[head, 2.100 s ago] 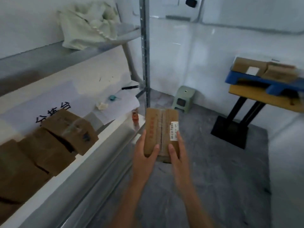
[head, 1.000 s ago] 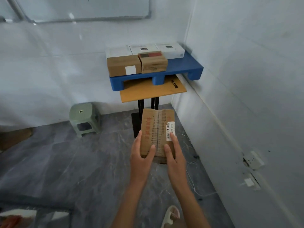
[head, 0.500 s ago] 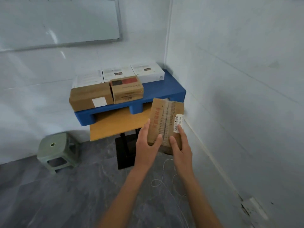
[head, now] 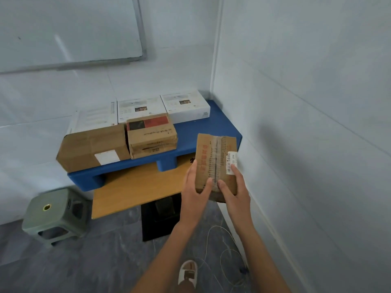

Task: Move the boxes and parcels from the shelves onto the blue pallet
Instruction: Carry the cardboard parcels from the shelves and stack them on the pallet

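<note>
I hold a small taped cardboard parcel (head: 214, 157) with a barcode label in both hands. My left hand (head: 193, 192) grips its left side, my right hand (head: 236, 191) its right side, thumbs on top. It hangs in the air just in front of the right end of the blue pallet (head: 209, 129). On the pallet stand a large brown box (head: 91, 148), a smaller brown box with a red and black top (head: 151, 134) and three white boxes (head: 139, 108) in a row at the back.
The pallet rests on a wooden table (head: 137, 187) with a black stand (head: 160, 216) in a corner; a white wall (head: 306, 144) runs close on the right. A green stool (head: 54, 214) stands at the left. Thin cable (head: 213, 246) loops on the grey floor.
I have turned from the shelves and walked up to the pallet, carrying the parcel in both hands. The pallet now looks larger and closer, and the parcel reaches its right end.
</note>
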